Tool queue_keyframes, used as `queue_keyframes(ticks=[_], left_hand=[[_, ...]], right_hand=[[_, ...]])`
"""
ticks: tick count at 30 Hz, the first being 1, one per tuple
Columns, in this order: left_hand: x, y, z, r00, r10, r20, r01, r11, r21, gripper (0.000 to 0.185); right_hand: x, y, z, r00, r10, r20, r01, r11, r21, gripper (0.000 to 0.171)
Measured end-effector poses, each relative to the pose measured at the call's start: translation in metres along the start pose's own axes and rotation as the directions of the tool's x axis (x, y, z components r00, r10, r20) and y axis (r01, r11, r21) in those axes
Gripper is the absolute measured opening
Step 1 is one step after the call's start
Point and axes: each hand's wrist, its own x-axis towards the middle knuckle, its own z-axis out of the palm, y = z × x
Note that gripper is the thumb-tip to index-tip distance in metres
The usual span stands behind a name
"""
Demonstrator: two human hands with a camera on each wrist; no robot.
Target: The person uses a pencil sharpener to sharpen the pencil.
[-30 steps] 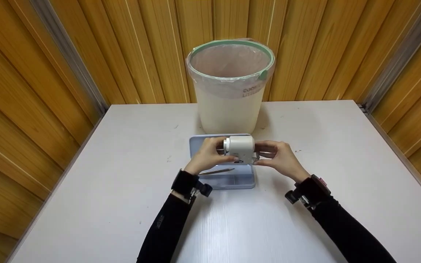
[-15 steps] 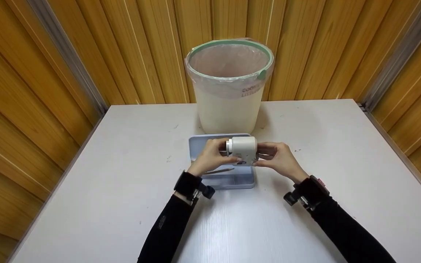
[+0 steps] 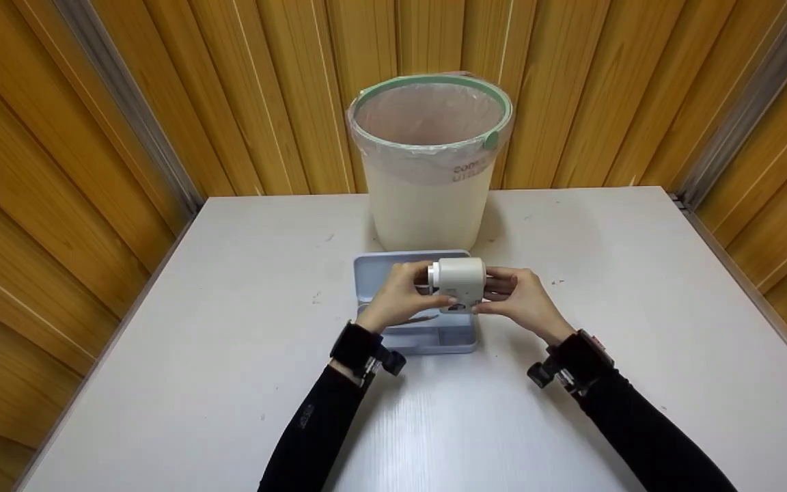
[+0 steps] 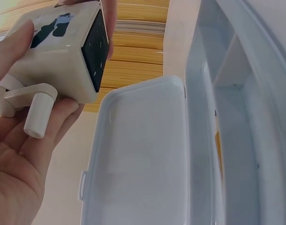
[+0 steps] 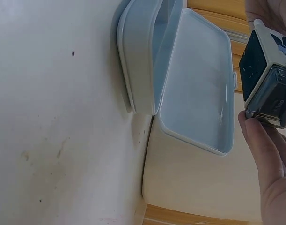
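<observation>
A cream crank pencil sharpener (image 3: 462, 275) is held on its side above the open pencil case. My left hand (image 3: 393, 297) grips its crank end, thumb across the printed face; the white crank handle (image 4: 38, 115) hangs by the palm in the left wrist view. At the opposite end, the fingers of my right hand (image 3: 522, 301) pinch the sharpener near its dark see-through shavings drawer (image 5: 274, 96). That drawer appears seated in the body. Below, the light blue pencil case (image 3: 458, 339) has a pencil (image 3: 415, 320) in it, partly hidden by my left hand.
Directly behind the case stands a tall cream bin (image 3: 427, 212) with a green rim and a clear liner bag. The case lid (image 4: 143, 150) leans back open toward it. Small dark specks dot the white table (image 3: 250, 328). Wood-look panels enclose the back and sides.
Both hands stay on the sharpener. The sharpener and left hand have shifted slightly right and a little toward me, while the right hand has barely moved.
</observation>
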Motion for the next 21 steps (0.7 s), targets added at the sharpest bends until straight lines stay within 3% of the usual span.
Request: queue_keyframes(ticks=[5,15,21], left_hand=[[0.001,0.000,0.002,1.000,-0.002,0.000,0.002,1.000,0.016,0.048],[0.000,0.000,0.002,1.000,0.031,0.002,-0.031,0.999,0.028,0.047],[0.001,-0.001,0.006,0.999,0.024,0.040,-0.025,0.999,0.043,0.047]], right_hand=[[-0.001,0.001,0.001,1.000,0.011,-0.004,-0.011,1.000,0.013,0.073],[-0.001,-0.003,0.000,0.999,-0.022,0.050,0.022,1.000,-0.010,0.071],[-0.004,-0.012,0.004,0.997,-0.051,0.056,0.052,0.998,-0.022,0.071]])
